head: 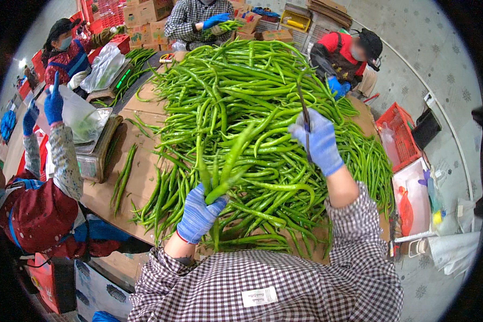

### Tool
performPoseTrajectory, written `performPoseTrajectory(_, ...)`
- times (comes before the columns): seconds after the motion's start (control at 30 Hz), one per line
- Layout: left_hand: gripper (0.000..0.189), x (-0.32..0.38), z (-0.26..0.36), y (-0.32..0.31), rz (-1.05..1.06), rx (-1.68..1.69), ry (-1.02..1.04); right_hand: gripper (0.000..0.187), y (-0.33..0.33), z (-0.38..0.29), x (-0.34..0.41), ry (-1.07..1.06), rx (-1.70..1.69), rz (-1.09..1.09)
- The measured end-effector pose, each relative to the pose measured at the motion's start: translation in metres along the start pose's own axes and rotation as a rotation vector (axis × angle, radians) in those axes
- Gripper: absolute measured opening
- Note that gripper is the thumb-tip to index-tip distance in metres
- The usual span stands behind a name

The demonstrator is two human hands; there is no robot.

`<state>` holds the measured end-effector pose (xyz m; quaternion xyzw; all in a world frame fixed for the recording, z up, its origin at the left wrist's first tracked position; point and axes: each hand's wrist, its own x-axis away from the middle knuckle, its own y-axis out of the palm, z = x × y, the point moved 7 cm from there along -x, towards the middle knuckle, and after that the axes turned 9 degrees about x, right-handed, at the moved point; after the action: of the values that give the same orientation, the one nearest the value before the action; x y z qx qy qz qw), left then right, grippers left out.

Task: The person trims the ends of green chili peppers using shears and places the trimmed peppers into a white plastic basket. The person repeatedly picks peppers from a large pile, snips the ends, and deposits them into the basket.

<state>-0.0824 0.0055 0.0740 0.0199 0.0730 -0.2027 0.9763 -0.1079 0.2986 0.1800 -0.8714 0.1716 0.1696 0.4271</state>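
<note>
Blue knitted gloves cover both of my hands. My left hand (201,213) grips a small bunch of long green chili peppers (229,161) near the front of the table, and their upper ends fan out above the fist. Over the right side of the large heap of green chili peppers (241,92), my right hand (320,141) pinches a thin dark strip (303,102). The strip extends both above and below the fingers; its material is unclear. A row of peppers (161,201) lies just left of my left hand, on the cardboard table covering (141,161).
Scales (96,149) stand at the left, one with a plastic bag (80,112) held by a person in blue gloves (53,102). Other people work across the table and at the right. A red crate (398,133) and a white box (418,201) flank the right edge.
</note>
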Motion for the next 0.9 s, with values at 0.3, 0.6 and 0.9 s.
performPoseTrajectory(0.3, 0.025, 0.006, -0.018, -0.03, 0.147, 0.242, -0.147, 0.03, 0.079, 0.016, -0.142, -0.309, 0.735, -0.221)
performPoseTrajectory(0.6, 0.026, 0.0, -0.022, -0.024, 0.146, 0.317, -0.153, 0.023, 0.045, 0.021, -0.153, -0.313, 0.547, 0.105)
performPoseTrajectory(0.9, 0.027, 0.007, 0.0, -0.022, 0.21, 0.551, -0.137, 0.026, -0.05, 0.011, -0.131, 0.121, -1.008, -0.142)
